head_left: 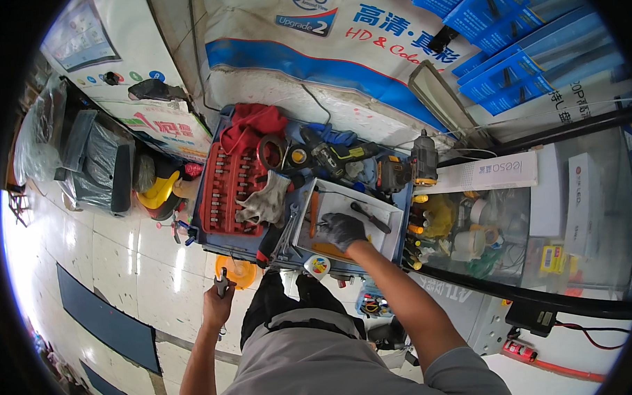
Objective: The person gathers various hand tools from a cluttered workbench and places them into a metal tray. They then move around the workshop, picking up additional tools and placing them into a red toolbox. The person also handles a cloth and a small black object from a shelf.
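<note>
My bare left hand point(216, 307) is closed round a metal wrench point(223, 282), out to the left of the cart. The wrench's jaw end sticks up above my fingers, and its other end shows below the hand. My right hand point(345, 233), in a grey glove, is down inside a white tray point(398, 222) on the cart. Its fingers look curled in; what they hold, if anything, is hidden. An orange-handled tool point(314, 215) lies left of that hand, and a dark-handled screwdriver point(372, 218) lies to its right.
Left of the tray, a red socket set case point(222, 201) lies under a crumpled greyish cloth point(266, 199). A cordless drill point(328, 155) and impact wrench point(424, 159) stand behind. More wrenches point(287, 233) lie beside the tray. A glass display case point(498, 226) borders the cart's right side.
</note>
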Demonstrator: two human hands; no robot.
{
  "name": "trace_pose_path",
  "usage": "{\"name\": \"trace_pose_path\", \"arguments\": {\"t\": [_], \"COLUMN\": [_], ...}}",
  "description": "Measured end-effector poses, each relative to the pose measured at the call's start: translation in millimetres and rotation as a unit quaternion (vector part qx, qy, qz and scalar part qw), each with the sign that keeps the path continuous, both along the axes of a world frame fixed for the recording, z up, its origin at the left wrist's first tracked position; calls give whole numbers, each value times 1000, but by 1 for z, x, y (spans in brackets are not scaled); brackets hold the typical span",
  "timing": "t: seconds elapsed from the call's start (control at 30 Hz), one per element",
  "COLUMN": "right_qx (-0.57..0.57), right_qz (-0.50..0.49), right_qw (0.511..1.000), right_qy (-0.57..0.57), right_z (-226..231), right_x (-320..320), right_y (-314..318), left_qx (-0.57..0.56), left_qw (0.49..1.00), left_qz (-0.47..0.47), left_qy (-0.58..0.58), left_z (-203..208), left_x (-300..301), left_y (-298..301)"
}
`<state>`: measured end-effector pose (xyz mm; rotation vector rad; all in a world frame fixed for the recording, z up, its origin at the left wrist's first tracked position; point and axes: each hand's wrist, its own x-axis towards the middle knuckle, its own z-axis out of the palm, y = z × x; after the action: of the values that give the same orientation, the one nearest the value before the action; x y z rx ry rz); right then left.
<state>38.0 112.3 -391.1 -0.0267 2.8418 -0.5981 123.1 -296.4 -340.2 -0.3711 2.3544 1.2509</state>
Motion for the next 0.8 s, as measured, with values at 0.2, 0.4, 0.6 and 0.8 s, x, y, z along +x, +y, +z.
{"name": "trace_pose_path", "arguments": {"t": [0.2,0.4,0.6,0.8], "right_qx": [112,83,-30,74], "right_qz": [51,52,31,229], "right_qw": [989,987,996,934], "right_qy": [-83,-129,-81,-263], "right_z": [4,45,61,85], "right_x": [-14,-13,-48,-56], "right_y": [-37,-17,16,7], "left_qx": [15,-11,-21,-26], "left_qw": [999,999,999,999], "left_qz": [-16,-28,-41,-41], "left_qy": [25,-11,21,-6], "left_z": [10,4,5,21], "left_x": [-5,-2,-5,-9], "left_y": [5,-6,-12,-20]}}
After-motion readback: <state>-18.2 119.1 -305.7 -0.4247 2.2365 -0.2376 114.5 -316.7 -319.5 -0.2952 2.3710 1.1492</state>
